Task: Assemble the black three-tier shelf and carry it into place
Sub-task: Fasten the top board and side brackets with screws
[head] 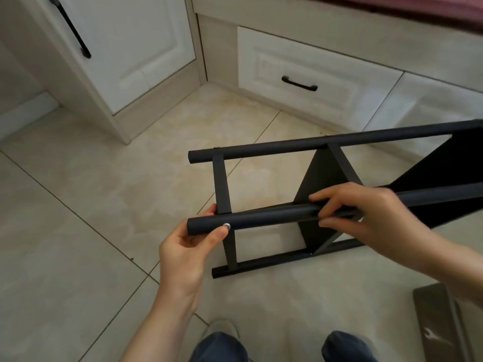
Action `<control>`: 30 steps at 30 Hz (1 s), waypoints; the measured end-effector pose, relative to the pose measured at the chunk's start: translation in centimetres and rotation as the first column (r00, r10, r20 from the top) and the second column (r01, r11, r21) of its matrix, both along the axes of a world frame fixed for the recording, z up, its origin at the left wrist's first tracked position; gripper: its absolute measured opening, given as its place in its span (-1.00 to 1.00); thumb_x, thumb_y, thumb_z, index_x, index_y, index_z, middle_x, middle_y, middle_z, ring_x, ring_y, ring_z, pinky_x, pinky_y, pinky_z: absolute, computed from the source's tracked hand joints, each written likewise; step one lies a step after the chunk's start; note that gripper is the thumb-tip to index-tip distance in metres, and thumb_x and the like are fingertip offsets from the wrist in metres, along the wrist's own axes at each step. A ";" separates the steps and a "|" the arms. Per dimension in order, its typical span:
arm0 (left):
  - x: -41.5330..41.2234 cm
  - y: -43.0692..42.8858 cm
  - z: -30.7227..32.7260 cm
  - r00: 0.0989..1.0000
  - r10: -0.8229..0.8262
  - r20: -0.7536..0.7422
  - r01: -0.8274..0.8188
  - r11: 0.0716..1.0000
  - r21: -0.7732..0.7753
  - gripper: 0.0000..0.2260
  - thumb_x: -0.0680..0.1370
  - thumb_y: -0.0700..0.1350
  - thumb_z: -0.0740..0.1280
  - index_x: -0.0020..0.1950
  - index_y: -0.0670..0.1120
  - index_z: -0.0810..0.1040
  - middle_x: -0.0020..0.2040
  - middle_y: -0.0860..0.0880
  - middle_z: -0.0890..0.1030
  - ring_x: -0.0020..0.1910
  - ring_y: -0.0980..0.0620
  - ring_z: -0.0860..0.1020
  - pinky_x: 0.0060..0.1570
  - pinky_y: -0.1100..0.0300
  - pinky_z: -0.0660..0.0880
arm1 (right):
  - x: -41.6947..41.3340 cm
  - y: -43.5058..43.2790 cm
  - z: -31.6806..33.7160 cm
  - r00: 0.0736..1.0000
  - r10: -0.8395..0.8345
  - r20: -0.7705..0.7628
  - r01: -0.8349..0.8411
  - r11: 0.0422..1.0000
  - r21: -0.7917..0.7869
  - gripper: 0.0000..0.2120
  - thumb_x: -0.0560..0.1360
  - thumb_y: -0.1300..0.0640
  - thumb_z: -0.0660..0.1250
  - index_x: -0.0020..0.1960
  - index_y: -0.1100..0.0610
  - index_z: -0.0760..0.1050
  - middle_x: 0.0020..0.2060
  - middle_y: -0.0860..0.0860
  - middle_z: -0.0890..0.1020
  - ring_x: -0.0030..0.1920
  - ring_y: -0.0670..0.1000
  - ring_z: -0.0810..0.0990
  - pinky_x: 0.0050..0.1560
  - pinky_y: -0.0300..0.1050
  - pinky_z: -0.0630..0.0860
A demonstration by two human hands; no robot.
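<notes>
The black shelf frame (324,163) lies on its side on the tiled floor, its round legs running left to right. A black shelf panel (321,176) sits between the legs and a second one (439,163) lies further right. My left hand (188,246) grips the end of the near upper leg (266,218), thumb against a silver screw (226,226) in that leg. My right hand (366,215) holds the same leg further right, fingers curled over it at the middle panel.
White cabinet door (122,48) with a long black handle stands at the back left. A white drawer (300,84) with a black handle lies behind the frame. A grey flat package (441,322) lies on the floor at the lower right. My knees show at the bottom edge.
</notes>
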State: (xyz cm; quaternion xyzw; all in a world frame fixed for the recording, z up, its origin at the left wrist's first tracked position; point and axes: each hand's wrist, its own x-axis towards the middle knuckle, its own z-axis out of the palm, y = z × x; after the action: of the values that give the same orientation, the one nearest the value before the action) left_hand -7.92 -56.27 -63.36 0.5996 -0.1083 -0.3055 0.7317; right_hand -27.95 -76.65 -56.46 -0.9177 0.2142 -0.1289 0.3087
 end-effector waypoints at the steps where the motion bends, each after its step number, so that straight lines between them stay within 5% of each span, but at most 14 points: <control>1: 0.2 0.1 0.2 0.999 -0.004 0.050 0.003 1.000 0.018 -0.66 0.17 0.00 0.59 -0.06 0.08 0.75 0.06 0.01 0.74 0.06 0.10 0.69 -0.05 0.40 0.56 | 0.5 0.1 0.5 0.998 -0.041 0.043 0.036 0.993 0.111 -0.91 0.38 -0.04 0.41 -0.16 -0.05 0.60 0.01 -0.24 0.68 0.05 -0.25 0.64 0.08 -0.43 0.51; 3: 0.5 0.2 0.8 0.987 -0.024 0.156 0.015 0.998 0.061 -0.68 0.20 0.01 0.59 -0.07 0.13 0.71 0.00 0.05 0.74 -0.03 0.11 0.70 -0.09 0.39 0.57 | 2.1 0.0 1.0 0.992 -0.092 0.085 0.068 0.964 0.255 -0.88 0.39 -0.05 0.42 -0.14 -0.02 0.58 -0.06 -0.24 0.70 0.01 -0.24 0.66 0.08 -0.36 0.55; 6: 0.9 0.4 1.5 0.953 -0.098 0.286 0.057 0.987 0.148 -0.70 0.26 0.00 0.56 -0.03 0.14 0.69 -0.01 0.07 0.73 -0.02 0.09 0.70 -0.07 0.38 0.57 | 5.4 -0.5 1.1 0.994 -0.080 0.080 0.058 0.967 0.247 -0.95 0.49 0.07 0.42 -0.08 -0.01 0.55 -0.09 -0.15 0.71 0.00 -0.21 0.66 0.10 -0.23 0.59; 13: 2.3 0.7 3.9 0.762 -0.433 0.481 0.147 0.840 0.523 -0.71 0.33 0.25 0.43 -0.05 0.14 0.62 -0.12 0.23 0.65 -0.09 0.20 0.62 -0.14 0.50 0.45 | 14.5 -1.8 0.4 0.987 -0.074 0.140 0.049 0.983 0.175 -0.94 0.56 0.07 0.40 -0.01 0.02 0.54 -0.12 -0.16 0.66 -0.05 -0.24 0.62 -0.01 -0.47 0.50; 17: 4.0 0.4 5.4 0.582 -0.672 0.457 0.196 0.662 0.723 -0.85 0.46 0.24 0.40 -0.12 0.20 0.57 -0.18 0.18 0.60 -0.16 0.14 0.55 -0.22 0.35 0.42 | 17.7 -2.4 -0.8 0.994 -0.018 0.105 0.003 0.989 0.148 -0.93 0.60 0.07 0.34 -0.02 0.00 0.45 -0.13 -0.08 0.67 -0.11 -0.19 0.61 -0.08 -0.28 0.51; 20: 4.8 -0.1 6.5 0.405 -0.821 0.402 0.181 0.503 0.845 -0.69 0.42 0.42 0.16 -0.08 0.24 0.45 -0.18 0.23 0.54 -0.22 0.13 0.50 -0.30 0.22 0.37 | 18.9 -2.9 -1.6 0.996 0.003 0.089 -0.016 0.988 0.154 -0.91 0.63 0.07 0.28 -0.03 0.00 0.37 -0.29 -0.12 0.63 -0.32 -0.20 0.53 -0.23 -0.24 0.41; 23: 5.3 -0.8 7.4 0.254 -0.918 0.304 0.167 0.351 0.921 -0.72 0.47 0.42 0.02 -0.09 0.27 0.29 -0.12 0.34 0.49 -0.24 0.14 0.47 -0.36 0.20 0.27 | 19.8 -3.0 -1.9 0.995 0.034 0.092 -0.051 0.981 0.188 -0.92 0.64 0.07 0.24 0.00 0.02 0.35 -0.18 -0.04 0.70 -0.18 -0.03 0.62 -0.13 -0.10 0.52; 27: 5.8 -1.7 8.0 0.159 -0.964 0.213 0.150 0.237 0.960 -0.76 0.47 0.43 0.00 -0.09 0.30 0.22 -0.09 0.47 0.43 -0.18 0.19 0.46 -0.37 0.18 0.24 | 20.8 -3.0 -1.9 0.995 0.096 0.017 -0.097 0.989 0.107 -0.91 0.66 0.02 0.20 0.02 0.01 0.32 -0.22 -0.01 0.63 -0.31 -0.07 0.51 -0.27 -0.12 0.40; 30: 6.2 -1.8 7.8 0.152 -0.974 0.169 0.207 0.198 0.958 -0.73 0.44 0.48 0.00 -0.08 0.34 0.22 -0.10 0.40 0.46 -0.18 0.18 0.47 -0.36 0.19 0.27 | 21.1 -2.8 -2.2 0.996 0.088 0.001 -0.088 0.994 0.060 -0.91 0.67 0.00 0.16 0.05 0.01 0.31 -0.16 0.04 0.65 -0.24 0.02 0.55 -0.18 -0.02 0.48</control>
State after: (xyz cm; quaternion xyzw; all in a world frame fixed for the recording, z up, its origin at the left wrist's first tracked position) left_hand -1.68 -58.03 -55.57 0.7749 -0.5500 -0.3112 0.0133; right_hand -6.86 -79.49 -58.69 -0.9168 0.1775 -0.1077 0.3411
